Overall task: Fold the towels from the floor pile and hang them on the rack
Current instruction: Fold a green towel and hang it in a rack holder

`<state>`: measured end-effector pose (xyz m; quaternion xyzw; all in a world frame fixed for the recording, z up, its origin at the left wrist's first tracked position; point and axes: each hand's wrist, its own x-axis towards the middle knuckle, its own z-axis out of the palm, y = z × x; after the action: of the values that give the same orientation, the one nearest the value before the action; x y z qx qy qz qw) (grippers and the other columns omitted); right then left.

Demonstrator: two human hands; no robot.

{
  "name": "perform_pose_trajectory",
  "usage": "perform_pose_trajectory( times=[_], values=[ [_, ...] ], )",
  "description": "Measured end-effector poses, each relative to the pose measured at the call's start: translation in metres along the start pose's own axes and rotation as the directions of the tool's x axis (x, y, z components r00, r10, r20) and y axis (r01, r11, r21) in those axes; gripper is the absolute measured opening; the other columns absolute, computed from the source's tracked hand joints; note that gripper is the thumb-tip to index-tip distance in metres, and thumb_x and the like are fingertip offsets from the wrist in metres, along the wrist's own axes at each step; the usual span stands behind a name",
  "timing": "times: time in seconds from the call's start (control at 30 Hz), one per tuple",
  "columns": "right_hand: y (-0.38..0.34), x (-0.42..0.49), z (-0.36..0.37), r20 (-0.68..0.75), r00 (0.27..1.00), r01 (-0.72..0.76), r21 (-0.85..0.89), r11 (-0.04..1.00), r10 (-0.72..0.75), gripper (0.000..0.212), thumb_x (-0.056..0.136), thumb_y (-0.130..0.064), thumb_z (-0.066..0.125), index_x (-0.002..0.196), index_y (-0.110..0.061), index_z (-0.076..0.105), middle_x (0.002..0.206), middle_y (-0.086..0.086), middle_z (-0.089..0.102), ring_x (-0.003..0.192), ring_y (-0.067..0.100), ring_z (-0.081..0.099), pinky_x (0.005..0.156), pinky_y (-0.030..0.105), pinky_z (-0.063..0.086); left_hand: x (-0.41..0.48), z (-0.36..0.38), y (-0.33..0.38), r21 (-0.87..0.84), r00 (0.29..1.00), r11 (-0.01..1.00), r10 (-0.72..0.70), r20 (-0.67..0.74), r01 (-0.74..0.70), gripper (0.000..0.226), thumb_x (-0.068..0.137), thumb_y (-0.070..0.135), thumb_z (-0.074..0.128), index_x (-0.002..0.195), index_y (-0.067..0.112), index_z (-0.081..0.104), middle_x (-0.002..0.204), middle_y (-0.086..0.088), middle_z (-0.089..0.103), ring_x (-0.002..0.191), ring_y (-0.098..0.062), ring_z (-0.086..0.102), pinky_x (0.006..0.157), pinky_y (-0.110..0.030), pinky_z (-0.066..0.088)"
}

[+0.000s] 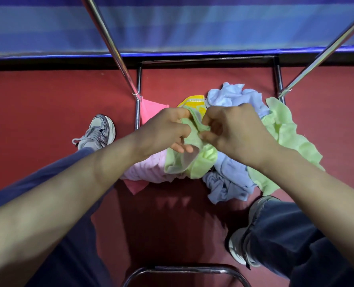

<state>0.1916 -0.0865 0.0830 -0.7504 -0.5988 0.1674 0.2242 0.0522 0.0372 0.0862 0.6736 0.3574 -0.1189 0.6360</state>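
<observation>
1. Both the left hand and right hand pinch a crumpled light-green cloth towel with closed fingers, above the floor pile.
2. Metal rack rails appear bare; blue, pink and green towels remain unfolded.

Indoor room, red carpet, blue striped curtain, steel rack

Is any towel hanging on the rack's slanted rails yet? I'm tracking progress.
No. Both slanted chrome rails are bare, while the towel pile lies on the floor and both hands grip a light green towel.
</observation>
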Motion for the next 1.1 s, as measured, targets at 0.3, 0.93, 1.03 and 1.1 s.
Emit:
perform_pose_trajectory(
  times=[0.3, 0.93, 1.03, 1.1],
  values=[
    [-0.005, -0.003, 0.004, -0.075, 0.996, 0.055, 0.046, 0.997, -0.052, 0.010, 0.076, -0.025, 0.065, 0.078, -0.015, 0.066, 0.066, -0.003, 0.065, 0.062, 0.021, 0.063, 0.058, 0.037, 0.052, 0.000, -0.004, 0.003, -0.197, 0.992, 0.973, -0.111, 0.051, 0.119, 0.036, 0.091, -0.007, 0.042, 0.124, -0.014, 0.055, 0.079, -0.008, 0.074, 0.087, -0.030, 0.076, 0.081, -0.037, 0.063],
    [-0.013, -0.009, 0.017, 0.034, 0.993, 0.118, -0.164, 0.979, -0.114, 0.020, 0.077, -0.027, 0.066, 0.083, -0.020, 0.049, 0.080, 0.004, 0.059, 0.065, 0.035, 0.061, 0.050, 0.030, 0.035, 0.008, 0.004, -0.008, -0.391, 0.947, 0.870, -0.321, 0.014, 0.300, 0.022, 0.091, 0.007, 0.047, 0.084, 0.010, 0.068, 0.078, -0.006, 0.075, 0.072, -0.018, 0.074, 0.070, -0.029, 0.059],
    [-0.010, -0.004, 0.008, 0.013, 0.999, -0.032, -0.092, 0.995, 0.034, 0.018, 0.076, -0.037, 0.057, 0.079, -0.024, 0.045, 0.076, 0.001, 0.063, 0.070, 0.033, 0.060, 0.057, 0.037, 0.048, 0.007, -0.002, -0.001, -0.259, 0.959, 0.925, -0.281, 0.025, 0.278, 0.022, 0.093, 0.012, 0.048, 0.095, 0.008, 0.069, 0.091, -0.006, 0.076, 0.079, -0.019, 0.075, 0.071, -0.029, 0.058],
    [-0.004, 0.000, 0.000, -0.037, 0.992, -0.123, -0.061, 0.991, 0.121, 0.019, 0.072, -0.041, 0.054, 0.078, -0.023, 0.052, 0.073, 0.000, 0.066, 0.069, 0.031, 0.060, 0.062, 0.041, 0.051, 0.005, -0.011, 0.001, 0.007, 0.986, 0.987, -0.163, -0.046, 0.163, 0.029, 0.092, 0.022, 0.052, 0.110, 0.008, 0.070, 0.091, -0.002, 0.076, 0.075, -0.011, 0.073, 0.071, -0.024, 0.054]
  ],
)
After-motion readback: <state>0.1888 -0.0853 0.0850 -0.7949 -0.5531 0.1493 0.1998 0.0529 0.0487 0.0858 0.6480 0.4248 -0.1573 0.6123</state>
